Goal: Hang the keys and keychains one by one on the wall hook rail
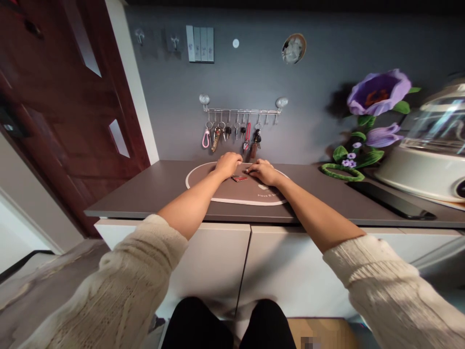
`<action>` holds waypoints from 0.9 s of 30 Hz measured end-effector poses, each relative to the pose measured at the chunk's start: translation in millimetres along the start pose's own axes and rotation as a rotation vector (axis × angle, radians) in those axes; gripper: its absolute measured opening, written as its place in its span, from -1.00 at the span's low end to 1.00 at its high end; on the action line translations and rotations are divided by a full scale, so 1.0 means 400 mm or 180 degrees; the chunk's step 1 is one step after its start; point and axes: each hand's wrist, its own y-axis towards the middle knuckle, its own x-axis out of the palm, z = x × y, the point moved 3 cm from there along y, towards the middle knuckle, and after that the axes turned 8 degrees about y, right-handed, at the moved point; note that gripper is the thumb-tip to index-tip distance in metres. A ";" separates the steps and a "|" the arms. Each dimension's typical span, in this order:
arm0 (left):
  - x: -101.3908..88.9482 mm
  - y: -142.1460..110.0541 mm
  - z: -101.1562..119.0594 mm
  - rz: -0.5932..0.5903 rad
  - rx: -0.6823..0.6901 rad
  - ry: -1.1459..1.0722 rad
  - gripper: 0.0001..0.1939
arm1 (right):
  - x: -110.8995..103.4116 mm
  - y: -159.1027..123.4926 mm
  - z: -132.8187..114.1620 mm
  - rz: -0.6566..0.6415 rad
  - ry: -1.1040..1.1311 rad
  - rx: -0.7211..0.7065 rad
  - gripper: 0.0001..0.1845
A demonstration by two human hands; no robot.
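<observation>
Red tag [240, 179] by curled left fingers [237, 157], hold unclear; shiny bit [247, 170] pinched in right fingers [255, 167]; white pot [423, 162] clear-topped

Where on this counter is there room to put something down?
The counter is barest at its left end, between mat and door. A smaller patch lies between mat and phone, partly under the right forearm. It is crowded around the left hand, right hand and red item, and by the flowers and white appliance.

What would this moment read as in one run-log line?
left hand: over mat, by red item | right hand: fingers at small metal piece | rest: key rack on wall, purple flower
</observation>
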 end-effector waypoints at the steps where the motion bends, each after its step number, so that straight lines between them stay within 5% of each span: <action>1: 0.002 0.001 0.000 -0.0015 0.0030 -0.0020 -0.76 | 0.002 0.001 0.001 0.0004 -0.0003 0.0002 -0.74; 21: 0.011 -0.002 0.017 -0.0207 0.0551 -0.0159 -0.75 | -0.007 0.009 -0.003 -0.0338 0.0358 -0.0119 -0.82; 27: 0.015 0.001 0.020 -0.0189 0.0715 -0.0357 -0.74 | -0.028 0.008 -0.012 -0.0055 0.0593 -0.0113 -0.75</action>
